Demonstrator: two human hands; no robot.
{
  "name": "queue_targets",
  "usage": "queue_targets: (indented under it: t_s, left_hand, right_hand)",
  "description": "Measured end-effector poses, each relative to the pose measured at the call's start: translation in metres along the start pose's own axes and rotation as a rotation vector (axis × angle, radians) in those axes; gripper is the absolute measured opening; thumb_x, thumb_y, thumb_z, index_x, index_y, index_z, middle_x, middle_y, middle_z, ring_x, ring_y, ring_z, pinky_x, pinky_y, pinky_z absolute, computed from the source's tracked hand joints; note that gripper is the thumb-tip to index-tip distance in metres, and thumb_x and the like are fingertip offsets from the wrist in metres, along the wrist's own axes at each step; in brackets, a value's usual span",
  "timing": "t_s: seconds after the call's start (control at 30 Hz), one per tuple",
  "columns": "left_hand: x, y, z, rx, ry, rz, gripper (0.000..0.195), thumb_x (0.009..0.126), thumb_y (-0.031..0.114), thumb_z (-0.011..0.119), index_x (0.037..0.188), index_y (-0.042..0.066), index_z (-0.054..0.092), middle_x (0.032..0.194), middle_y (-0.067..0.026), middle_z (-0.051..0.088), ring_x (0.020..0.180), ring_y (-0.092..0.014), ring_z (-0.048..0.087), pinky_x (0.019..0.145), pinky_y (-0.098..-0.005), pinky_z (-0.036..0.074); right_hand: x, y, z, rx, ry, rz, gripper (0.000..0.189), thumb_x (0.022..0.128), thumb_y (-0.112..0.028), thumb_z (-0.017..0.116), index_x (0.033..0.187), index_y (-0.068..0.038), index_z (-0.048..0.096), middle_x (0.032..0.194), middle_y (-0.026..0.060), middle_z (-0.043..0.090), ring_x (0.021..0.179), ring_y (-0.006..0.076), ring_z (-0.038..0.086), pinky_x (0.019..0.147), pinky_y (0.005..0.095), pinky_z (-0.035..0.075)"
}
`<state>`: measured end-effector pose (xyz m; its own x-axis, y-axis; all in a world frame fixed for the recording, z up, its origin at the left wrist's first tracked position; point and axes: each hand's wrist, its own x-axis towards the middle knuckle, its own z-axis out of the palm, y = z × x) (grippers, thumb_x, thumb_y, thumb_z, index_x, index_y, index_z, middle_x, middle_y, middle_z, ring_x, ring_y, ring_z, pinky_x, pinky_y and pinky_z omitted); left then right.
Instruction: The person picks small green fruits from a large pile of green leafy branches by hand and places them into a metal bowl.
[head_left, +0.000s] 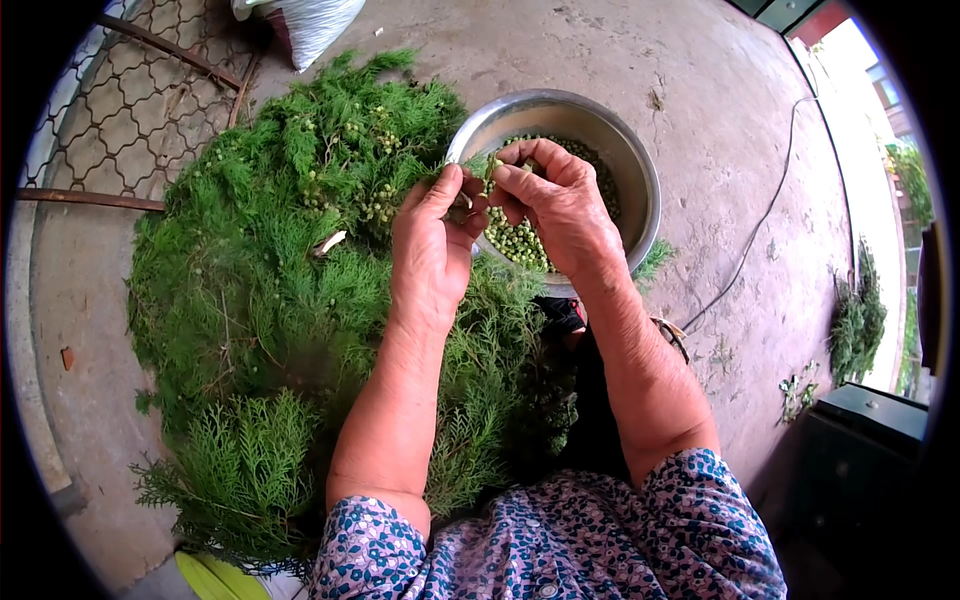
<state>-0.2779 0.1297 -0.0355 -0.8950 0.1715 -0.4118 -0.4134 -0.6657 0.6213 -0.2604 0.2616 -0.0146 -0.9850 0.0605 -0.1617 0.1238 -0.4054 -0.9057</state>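
My left hand (439, 232) holds a small green conifer sprig (478, 163) between thumb and fingers, over the left rim of a round metal basin (646, 180). My right hand (551, 187) pinches at the same sprig from the right, with thumb and forefinger together; a pale green bit shows at the fingertips. Many small round green cones (521, 241) cover the basin's bottom, partly hidden under both hands. A large heap of cut conifer branches (255, 262), some bearing clusters of cones (382, 202), spreads left of the basin and beneath my left forearm.
A white woven sack (319, 30) stands at the top left, near a rusty metal lattice frame (142, 97). On the right, a thin cable (757, 225) crosses the concrete floor. More greenery (857, 322) lies near a dark box (870, 412). A pale wood piece (330, 243) rests on the heap.
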Motion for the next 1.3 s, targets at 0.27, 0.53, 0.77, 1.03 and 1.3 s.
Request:
queue_targets:
  t_s: [0.27,0.53,0.77,1.03,1.3]
  left_hand:
    - [-0.007,0.001,0.009,0.239,-0.055,0.029,0.015,0.083,0.018,0.065,0.078,0.005,0.061,0.071,-0.0033,0.060,0.059,-0.012,0.054,0.054,-0.0234,0.043]
    - [0.006,-0.002,-0.007,-0.192,-0.136,-0.059,0.013,0.084,0.013,0.062,0.086,0.002,0.056,0.080,-0.0068,0.059,0.073,-0.016,0.057,0.063,-0.0277,0.048]
    - [0.005,0.000,0.000,-0.413,-0.070,-0.069,0.015,0.090,0.017,0.054,0.091,0.002,0.052,0.102,-0.0139,0.059,0.094,-0.024,0.057,0.086,-0.0371,0.050]
    - [0.007,-0.008,-0.005,-0.412,-0.238,-0.109,0.028,0.095,0.026,0.042,0.101,0.001,0.051,0.117,-0.0158,0.054,0.113,-0.025,0.048,0.102,-0.0385,0.035]
    - [0.005,-0.007,0.001,-0.307,-0.183,-0.061,0.037,0.095,0.030,0.041,0.110,-0.002,0.053,0.120,-0.0137,0.052,0.112,-0.024,0.048,0.102,-0.0378,0.035]
  right_hand:
    - [0.003,0.005,-0.001,-0.350,0.107,-0.146,0.014,0.079,-0.005,0.062,0.090,0.003,0.060,0.067,0.0047,0.061,0.057,0.0085,0.052,0.050,0.0243,0.043]
    - [0.003,-0.001,-0.008,-0.078,0.144,-0.006,0.017,0.078,-0.003,0.059,0.094,0.004,0.059,0.071,0.0071,0.061,0.059,0.0104,0.054,0.053,0.0247,0.044]
    - [0.003,0.003,-0.005,0.260,0.034,0.095,0.018,0.077,-0.001,0.059,0.094,0.003,0.058,0.076,0.0062,0.060,0.064,0.0125,0.056,0.057,0.0225,0.045]
    - [-0.001,0.018,0.011,-0.667,-0.018,-0.349,0.021,0.074,-0.004,0.064,0.094,-0.001,0.064,0.082,0.0114,0.063,0.075,0.0200,0.061,0.070,0.0309,0.049]
    - [0.000,0.019,0.012,-0.773,0.047,-0.484,0.025,0.076,-0.011,0.065,0.099,-0.002,0.064,0.081,0.0113,0.063,0.073,0.0199,0.061,0.068,0.0303,0.048]
